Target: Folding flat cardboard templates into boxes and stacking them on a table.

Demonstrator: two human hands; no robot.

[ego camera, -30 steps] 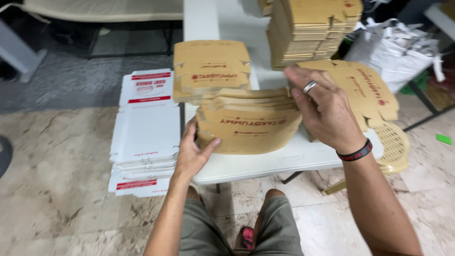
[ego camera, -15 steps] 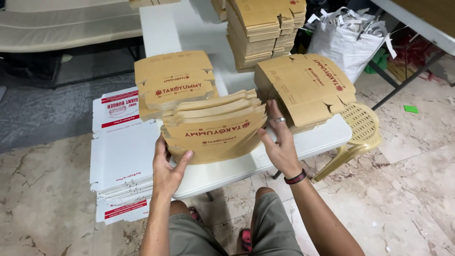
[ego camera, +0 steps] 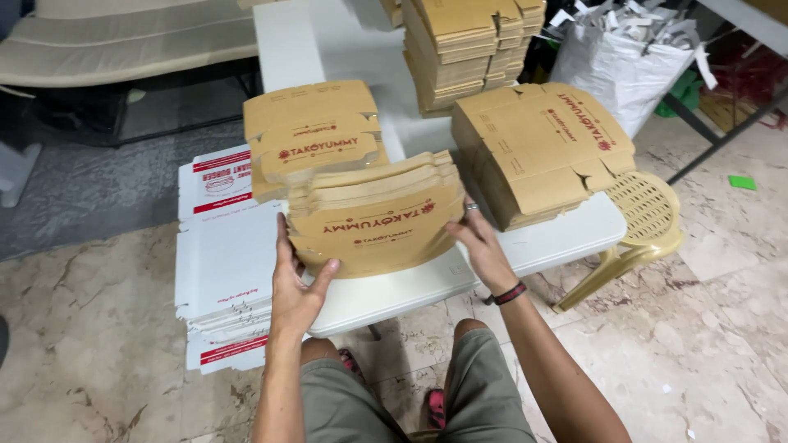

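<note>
Your left hand [ego camera: 297, 287] and right hand [ego camera: 484, 250] clamp a bundle of flat brown carton blanks [ego camera: 376, 217] from both sides, fingers wrapped on its edges. It stands on edge at the white desk's [ego camera: 410, 287] front, between two more brown stacks.

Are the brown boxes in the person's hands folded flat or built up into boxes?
Folded flat. The stack of brown cardboard blanks shows thin layered edges, pressed between the left hand and right hand.
</note>
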